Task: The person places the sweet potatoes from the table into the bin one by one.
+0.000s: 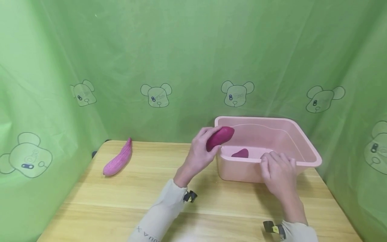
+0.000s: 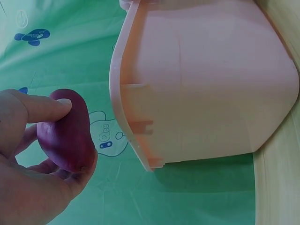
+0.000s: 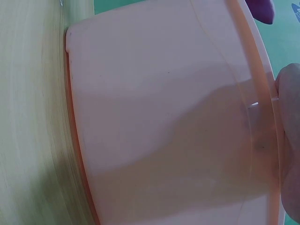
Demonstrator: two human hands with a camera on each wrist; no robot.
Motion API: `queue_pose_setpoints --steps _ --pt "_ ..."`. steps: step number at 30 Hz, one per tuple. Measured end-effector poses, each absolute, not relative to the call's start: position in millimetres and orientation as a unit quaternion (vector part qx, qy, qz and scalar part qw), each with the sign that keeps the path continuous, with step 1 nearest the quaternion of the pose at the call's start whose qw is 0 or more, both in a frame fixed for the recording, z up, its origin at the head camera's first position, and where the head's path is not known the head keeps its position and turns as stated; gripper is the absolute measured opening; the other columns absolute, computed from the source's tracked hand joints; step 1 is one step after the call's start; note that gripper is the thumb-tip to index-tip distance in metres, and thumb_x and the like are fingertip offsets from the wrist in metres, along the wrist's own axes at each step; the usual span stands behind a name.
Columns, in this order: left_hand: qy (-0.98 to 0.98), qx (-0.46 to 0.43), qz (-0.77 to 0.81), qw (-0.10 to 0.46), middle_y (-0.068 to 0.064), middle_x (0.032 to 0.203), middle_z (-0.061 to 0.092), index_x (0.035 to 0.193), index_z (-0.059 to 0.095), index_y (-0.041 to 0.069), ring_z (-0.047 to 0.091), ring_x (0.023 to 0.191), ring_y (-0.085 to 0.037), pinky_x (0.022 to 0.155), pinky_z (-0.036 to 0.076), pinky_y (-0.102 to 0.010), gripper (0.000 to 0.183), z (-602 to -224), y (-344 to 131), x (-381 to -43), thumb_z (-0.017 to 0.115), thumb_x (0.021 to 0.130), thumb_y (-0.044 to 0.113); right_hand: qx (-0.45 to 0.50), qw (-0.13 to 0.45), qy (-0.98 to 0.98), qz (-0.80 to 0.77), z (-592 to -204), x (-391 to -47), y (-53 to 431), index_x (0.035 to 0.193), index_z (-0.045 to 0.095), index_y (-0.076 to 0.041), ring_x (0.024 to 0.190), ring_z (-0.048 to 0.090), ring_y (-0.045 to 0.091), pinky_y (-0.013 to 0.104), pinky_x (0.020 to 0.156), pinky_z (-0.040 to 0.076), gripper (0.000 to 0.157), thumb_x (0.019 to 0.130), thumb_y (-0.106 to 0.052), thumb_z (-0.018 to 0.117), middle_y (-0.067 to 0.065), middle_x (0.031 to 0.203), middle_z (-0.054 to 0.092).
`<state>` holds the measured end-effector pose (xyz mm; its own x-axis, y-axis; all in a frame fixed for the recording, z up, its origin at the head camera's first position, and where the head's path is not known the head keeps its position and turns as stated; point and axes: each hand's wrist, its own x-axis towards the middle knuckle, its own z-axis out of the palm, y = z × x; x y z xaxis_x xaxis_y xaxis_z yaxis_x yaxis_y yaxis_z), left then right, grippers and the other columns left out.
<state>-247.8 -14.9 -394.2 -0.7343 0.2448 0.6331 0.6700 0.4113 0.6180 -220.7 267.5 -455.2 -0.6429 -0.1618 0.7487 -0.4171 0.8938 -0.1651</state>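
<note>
My left hand grips a dark purple-red sweet potato above the left rim of a pink plastic basin. In the left wrist view, the thumb and fingers hold the sweet potato from both sides, beside the basin. My right hand has its fingers curled over the basin's near rim. Inside the basin lies another purple-red piece, partly hidden by the near wall. The right wrist view shows the basin's outer wall and the sweet potato's tip at the top.
On the left of the wooden table lies a long, ridged pink vegetable, tapering to a point. A green curtain with printed bear heads surrounds the table, and the basin stands close to it at the back right.
</note>
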Motion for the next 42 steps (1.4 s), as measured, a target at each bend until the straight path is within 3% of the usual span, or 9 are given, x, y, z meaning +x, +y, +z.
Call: queue_pose_setpoints --steps 29,42 --pt "-0.817 -0.292 -0.451 0.209 -0.011 0.135 0.057 0.147 0.056 0.017 0.062 0.119 -0.025 0.101 0.052 -0.029 0.066 -391.0 10.7 -251.6 0.081 0.087 0.004 0.162 0.388 -0.893 0.16 -454.0 -220.2 267.0 0.084 0.057 -0.011 0.081 0.051 0.035 0.055 0.078 0.034 0.024 0.102 -0.02 0.044 0.007 0.081 0.059" --pt "-0.829 -0.302 -0.42 0.212 -0.008 0.131 0.059 0.146 0.057 0.017 0.062 0.115 -0.019 0.098 0.05 -0.02 0.064 -387.0 21.2 -257.6 0.081 0.087 0.005 0.166 0.392 -0.89 0.164 -452.6 -219.5 264.2 0.083 0.056 -0.011 0.079 0.05 0.034 0.055 0.078 0.035 0.025 0.102 -0.02 0.042 0.008 0.079 0.058"
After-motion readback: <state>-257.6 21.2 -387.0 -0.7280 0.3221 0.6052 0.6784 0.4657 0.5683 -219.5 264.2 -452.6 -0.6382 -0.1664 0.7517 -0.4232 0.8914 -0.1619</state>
